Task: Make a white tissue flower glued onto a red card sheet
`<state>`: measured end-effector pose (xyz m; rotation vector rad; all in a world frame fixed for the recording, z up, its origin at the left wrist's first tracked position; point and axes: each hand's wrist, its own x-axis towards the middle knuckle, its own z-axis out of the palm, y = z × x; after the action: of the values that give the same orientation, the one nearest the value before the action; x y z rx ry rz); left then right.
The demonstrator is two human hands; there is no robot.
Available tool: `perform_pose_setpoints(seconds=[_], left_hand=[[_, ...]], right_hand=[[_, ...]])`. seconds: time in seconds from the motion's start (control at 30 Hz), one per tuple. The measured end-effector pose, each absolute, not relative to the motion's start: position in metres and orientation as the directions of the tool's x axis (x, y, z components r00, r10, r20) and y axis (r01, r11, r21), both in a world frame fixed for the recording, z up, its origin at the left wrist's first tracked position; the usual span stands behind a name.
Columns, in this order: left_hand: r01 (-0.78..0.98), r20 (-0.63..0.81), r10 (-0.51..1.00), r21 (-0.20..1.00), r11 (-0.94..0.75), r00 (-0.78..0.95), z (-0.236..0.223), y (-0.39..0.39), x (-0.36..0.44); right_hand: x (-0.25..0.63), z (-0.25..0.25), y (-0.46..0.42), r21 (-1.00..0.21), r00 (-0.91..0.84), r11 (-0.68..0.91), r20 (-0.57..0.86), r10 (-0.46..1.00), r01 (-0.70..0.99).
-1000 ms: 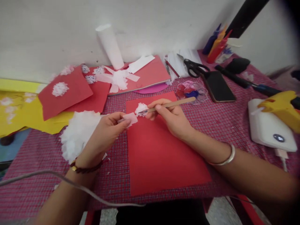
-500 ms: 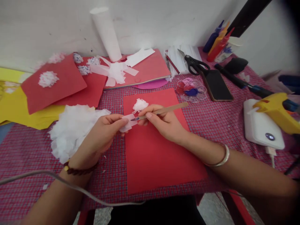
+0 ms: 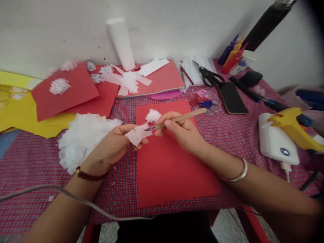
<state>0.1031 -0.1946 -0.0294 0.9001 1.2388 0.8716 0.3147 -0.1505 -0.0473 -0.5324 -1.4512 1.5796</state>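
My left hand (image 3: 115, 143) holds a few small white tissue paper pieces (image 3: 138, 134), overlapping at odd angles on its fingers. In my right hand (image 3: 181, 131) is a flat wooden craft stick (image 3: 193, 113), gripped between thumb and fingers. A dark, pointed tip, stained bluish, sticks out from that grip and meets the edge of the tissue pieces. Both hands hover over a red paper sheet (image 3: 174, 168). Near the sheet's top edge sits a ruffled white paper flower (image 3: 153, 116), just beyond the right fingers. Left of my left hand lies a heap of white tissue squares (image 3: 78, 141).
Red cards (image 3: 65, 91) with paper flowers lie back left over yellow paper (image 3: 32, 118). A white roll (image 3: 121, 44) leans on the wall. Right are a paint palette (image 3: 205, 101), scissors (image 3: 211, 76), a phone (image 3: 233, 98), and a yellow glue gun (image 3: 291, 123) on a white box (image 3: 277, 141). A cable (image 3: 83, 202) crosses the front.
The tissue pieces in my left hand have fanned out and turned over the fingers. My right hand has brought the stick's tip from the flower down to these pieces.
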Motion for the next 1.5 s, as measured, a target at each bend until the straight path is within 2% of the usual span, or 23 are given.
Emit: perform_pose_setpoints(seconds=[0.17, 0.37, 0.43, 0.57, 0.67, 0.77, 0.83, 0.9, 0.97, 1.03, 1.13, 1.2, 1.23, 1.3, 1.37, 1.43, 1.5], left_hand=[[0.03, -0.247, 0.968, 0.969, 0.246, 0.04, -0.031, -0.198, 0.111], [0.188, -0.052, 0.992, 0.98, 0.073, -0.113, -0.028, -0.206, 0.114], [0.094, -0.035, 0.992, 0.994, 0.046, -0.122, -0.029, -0.207, 0.116], [-0.232, -0.165, 0.985, 0.961, 0.148, -0.053, -0.03, -0.204, 0.123], [-0.278, -0.17, 0.985, 0.948, 0.155, -0.029, -0.031, -0.203, 0.127], [-0.137, -0.03, 0.997, 0.99, 0.02, -0.068, -0.033, -0.208, 0.129], [0.094, 0.164, 0.983, 0.983, -0.156, -0.083, -0.034, -0.212, 0.131], [0.348, 0.367, 0.929, 0.878, -0.328, -0.052, -0.033, -0.216, 0.132], [0.488, 0.467, 0.884, 0.777, -0.397, -0.025, -0.029, -0.216, 0.133], [0.469, 0.41, 0.911, 0.816, -0.339, -0.054, -0.022, -0.212, 0.133], [0.187, 0.122, 0.989, 0.977, -0.105, -0.085, -0.007, -0.197, 0.132], [0.009, 0.001, 0.999, 1.0, -0.001, -0.037, 0.003, -0.188, 0.134], [-0.015, -0.004, 1.0, 1.0, 0.003, -0.019, 0.007, -0.185, 0.136], [0.074, 0.079, 0.997, 0.994, -0.077, -0.021, 0.013, -0.182, 0.141], [0.294, 0.27, 0.963, 0.92, -0.257, -0.004, 0.013, -0.182, 0.142], [0.508, 0.471, 0.867, 0.714, -0.482, 0.162, 0.007, -0.181, 0.138], [0.596, 0.539, 0.743, 0.465, -0.655, 0.397, -0.005, -0.175, 0.127]], right_hand=[[0.314, -0.045, -0.154, -0.95, -0.512, 0.103, 0.249, 0.822, -0.296], [0.311, -0.045, -0.156, -0.946, -0.502, 0.071, 0.231, 0.834, -0.317], [0.31, -0.044, -0.156, -0.937, -0.5, 0.068, 0.243, 0.831, -0.342], [0.31, -0.043, -0.156, -0.933, -0.494, 0.092, 0.266, 0.827, -0.349], [0.311, -0.042, -0.157, -0.947, -0.487, 0.105, 0.25, 0.837, -0.304], [0.309, -0.04, -0.161, -0.963, -0.448, 0.138, 0.232, 0.864, -0.233], [0.307, -0.039, -0.164, -0.974, -0.406, 0.139, 0.201, 0.891, -0.177], [0.304, -0.038, -0.167, -0.983, -0.382, 0.079, 0.137, 0.914, -0.165], [0.303, -0.037, -0.166, -0.975, -0.4, -0.015, 0.077, 0.913, -0.221], [0.305, -0.035, -0.162, -0.951, -0.453, -0.082, 0.066, 0.889, -0.299], [0.309, -0.029, -0.151, -0.925, -0.497, -0.084, 0.121, 0.859, -0.37], [0.31, -0.025, -0.146, -0.923, -0.464, -0.057, 0.137, 0.875, -0.381], [0.31, -0.023, -0.144, -0.924, -0.432, -0.052, 0.127, 0.893, -0.38], [0.309, -0.021, -0.142, -0.922, -0.366, -0.077, 0.073, 0.928, -0.378], [0.307, -0.022, -0.143, -0.904, -0.341, -0.152, -0.007, 0.94, -0.4], [0.306, -0.024, -0.142, -0.858, -0.393, -0.275, -0.094, 0.915, -0.434], [0.308, -0.029, -0.139, -0.794, -0.467, -0.403, -0.173, 0.867, -0.456]])
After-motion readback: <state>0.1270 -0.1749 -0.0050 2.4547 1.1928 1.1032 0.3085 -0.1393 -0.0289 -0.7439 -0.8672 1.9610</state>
